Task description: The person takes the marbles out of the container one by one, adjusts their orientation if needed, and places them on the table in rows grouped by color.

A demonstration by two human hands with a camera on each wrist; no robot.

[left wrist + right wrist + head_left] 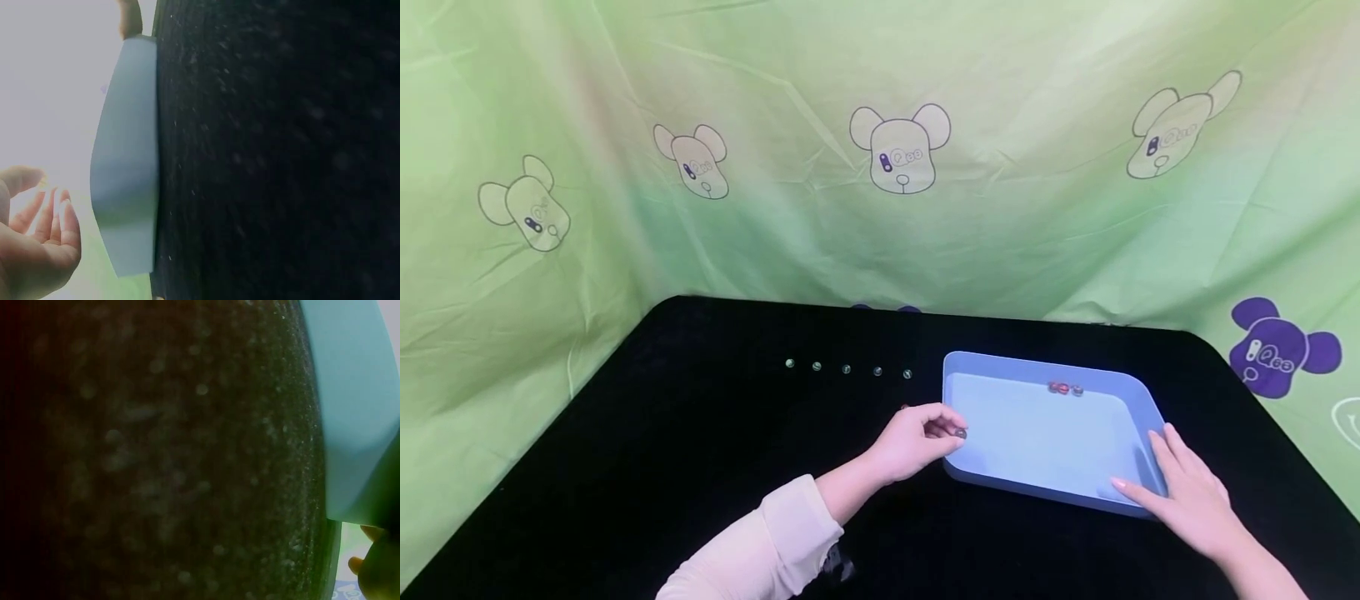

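The small dark bead [961, 433] sits pinched in the left hand [916, 442], right by the left rim of the blue tray [1030, 442]; the right hand [1193, 493] rests, fingers extended, opposite. A slack pinch (it's tiny!) could spill it onto the table [700, 433].

"Qee" is spotted at once on the green cloth [1037, 242] behind the blue tray [1037, 437]: carried by the outlined bear head [902, 150] up and left of the tray, repeated, slanted, on the outlined head [1172, 133] behind its right end, and borne in pale letters by the purple bear head [1273, 354] to its right. Marks on five small discs [847, 369] left of the tray can't be read.
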